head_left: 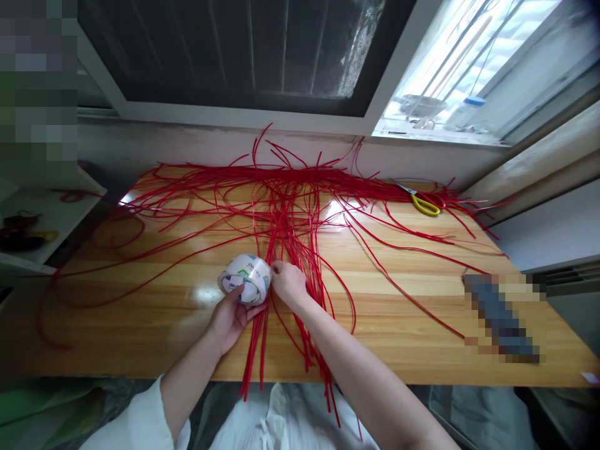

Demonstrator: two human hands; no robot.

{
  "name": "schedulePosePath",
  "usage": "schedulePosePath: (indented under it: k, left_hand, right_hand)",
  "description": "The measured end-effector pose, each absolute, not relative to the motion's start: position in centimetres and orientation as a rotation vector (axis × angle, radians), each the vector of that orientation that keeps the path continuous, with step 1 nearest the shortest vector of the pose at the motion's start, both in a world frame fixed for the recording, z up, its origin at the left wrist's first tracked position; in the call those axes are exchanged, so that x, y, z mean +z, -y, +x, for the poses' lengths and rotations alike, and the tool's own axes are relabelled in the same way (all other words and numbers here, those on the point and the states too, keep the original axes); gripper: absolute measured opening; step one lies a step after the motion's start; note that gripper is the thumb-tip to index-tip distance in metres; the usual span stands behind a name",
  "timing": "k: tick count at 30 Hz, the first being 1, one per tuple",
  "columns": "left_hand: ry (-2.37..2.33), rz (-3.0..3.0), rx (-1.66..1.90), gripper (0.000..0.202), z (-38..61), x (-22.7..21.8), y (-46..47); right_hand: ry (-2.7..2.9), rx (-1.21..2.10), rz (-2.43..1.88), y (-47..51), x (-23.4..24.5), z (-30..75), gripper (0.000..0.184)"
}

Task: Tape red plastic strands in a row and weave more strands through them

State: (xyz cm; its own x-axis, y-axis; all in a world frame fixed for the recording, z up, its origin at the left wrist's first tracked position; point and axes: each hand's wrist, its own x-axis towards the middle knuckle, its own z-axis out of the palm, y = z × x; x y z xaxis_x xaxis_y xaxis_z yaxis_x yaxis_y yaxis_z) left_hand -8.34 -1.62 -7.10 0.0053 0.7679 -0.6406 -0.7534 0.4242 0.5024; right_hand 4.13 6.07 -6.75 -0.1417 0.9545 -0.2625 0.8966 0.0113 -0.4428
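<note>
My left hand [233, 320] grips a roll of clear packing tape [248, 275] with a printed core, thumb at its ring and fingers beneath. Close beside the roll's right side, my right hand [288, 284] is closed in a pinch. What its fingertips hold, tape end or strand, is too small to make out. Both hands are over a bundle of long red strands [281, 219] that runs down the table's middle and hangs past the front edge. The strands join a thick red mass [290, 175] lying crosswise at the back.
Scissors with yellow and red handles [425, 205] lie on the strands at back right. A blurred dark object [504, 319] rests on the right of the wooden table [154, 325]. Behind stand a wall and window [450, 81]; a white shelf [47, 244] is at left.
</note>
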Motion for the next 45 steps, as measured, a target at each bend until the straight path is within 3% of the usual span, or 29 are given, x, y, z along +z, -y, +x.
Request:
schedulePosePath:
  k: [21, 37, 45]
  left_hand:
    - [-1.041, 0.042, 1.183, 0.027, -8.2, -6.9, 1.6]
    - [-1.065, 0.039, 1.183, 0.031, -8.2, -6.6, 1.5]
    - [-1.065, 0.036, 1.170, 0.029, -8.2, -6.6, 1.5]
  right_hand:
    - [2.156, 0.794, -1.939, -6.3, -7.3, 4.3, 0.027]
    - [2.153, 1.002, -1.831, -6.7, -6.3, 5.2, 0.030]
    - [2.438, 0.788, -1.899, -0.9, -4.3, 7.6, 0.024]
